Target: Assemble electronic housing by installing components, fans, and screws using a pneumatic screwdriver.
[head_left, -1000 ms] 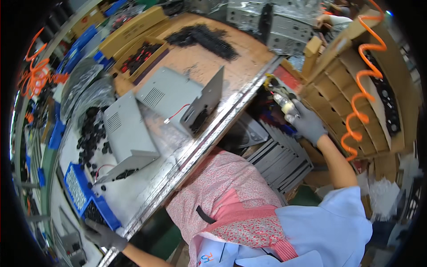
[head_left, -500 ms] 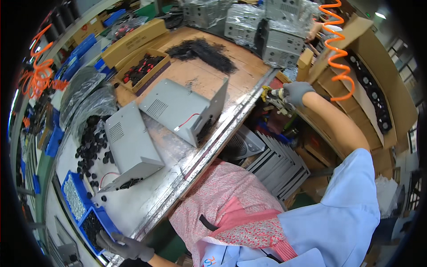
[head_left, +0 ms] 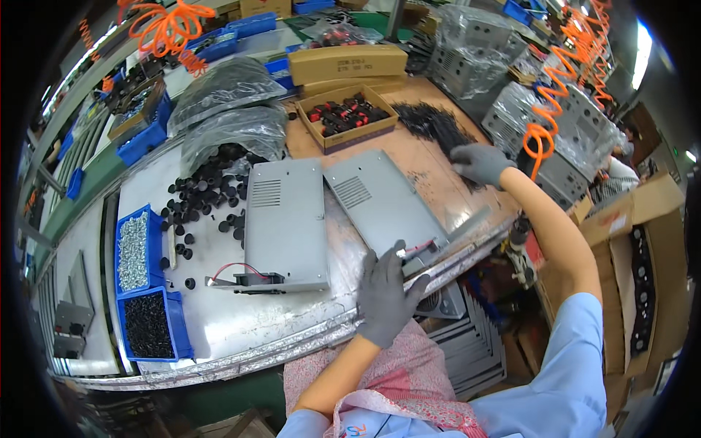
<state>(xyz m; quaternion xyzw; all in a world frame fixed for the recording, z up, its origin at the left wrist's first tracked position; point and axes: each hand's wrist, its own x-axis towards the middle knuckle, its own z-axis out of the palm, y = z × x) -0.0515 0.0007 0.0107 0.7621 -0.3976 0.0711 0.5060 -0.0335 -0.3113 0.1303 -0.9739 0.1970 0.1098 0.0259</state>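
My left hand (head_left: 387, 298), in a grey glove, is at the table's front edge with its fingers spread. Its fingertips are beside the red wire (head_left: 420, 248) of the right-hand grey metal panel (head_left: 383, 197), which has vent slots and an upright flange. My right hand (head_left: 482, 164), also gloved, reaches over the edge of a pile of thin black strips (head_left: 436, 128), its fingers stretched leftward; their tips partly blend with the pile. Another grey vented panel (head_left: 286, 219) lies to the left, with a red wire at its near end.
Left are blue bins of silver screws (head_left: 133, 248) and black screws (head_left: 150, 321), with black round caps (head_left: 204, 193) spilling from a plastic bag (head_left: 241, 135). Behind stands a carton of red-and-black parts (head_left: 347, 120). A hand tool (head_left: 520, 237) is beside the table's right edge.
My right hand has left the tool at the table's right edge and moved over the black strips. My left hand has come from the black-screw bin to the right panel. The view has turned.
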